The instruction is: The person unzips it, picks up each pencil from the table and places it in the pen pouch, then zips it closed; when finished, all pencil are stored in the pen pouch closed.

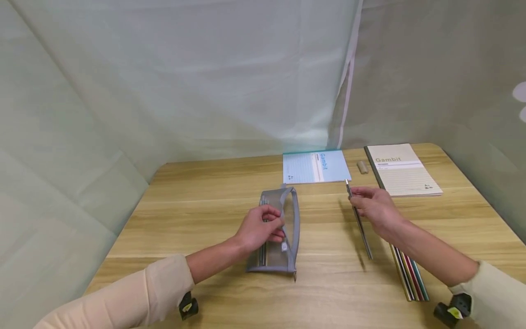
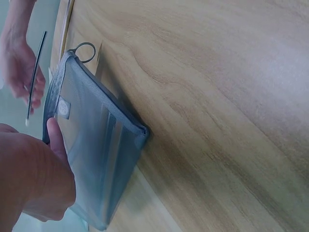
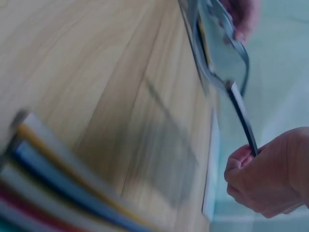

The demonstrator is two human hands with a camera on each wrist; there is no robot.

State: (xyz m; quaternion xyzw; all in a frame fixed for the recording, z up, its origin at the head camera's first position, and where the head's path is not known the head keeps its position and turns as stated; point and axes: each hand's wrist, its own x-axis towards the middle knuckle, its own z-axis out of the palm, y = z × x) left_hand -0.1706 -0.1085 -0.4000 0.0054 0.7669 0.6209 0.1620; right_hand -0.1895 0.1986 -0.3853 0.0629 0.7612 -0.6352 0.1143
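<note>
A grey mesh zip pouch (image 1: 277, 258) lies on the table, its zipped side gaping toward the right. Dark and gold pencils (image 1: 262, 257) show through the mesh. My left hand (image 1: 260, 226) pinches the pouch's opening edge between thumb and fingers. To the right, my right hand (image 1: 376, 208) pinches a dark pencil (image 1: 362, 233) near its silver-tipped upper end, apart from the pouch and above the table. Several metallic-coloured pencils (image 1: 407, 274), gold, black, red and teal among them, lie side by side under the right forearm. A zip pull ring (image 2: 86, 52) hangs at the pouch's near corner.
A blue notebook (image 1: 302, 169) lies at the back of the wooden table (image 1: 185, 219). A cream notebook (image 1: 404, 176) with a dark spine is at back right. Between them sits a small beige cylindrical object (image 1: 362, 167). Pale cloth curtains (image 1: 205, 82) hang behind the table.
</note>
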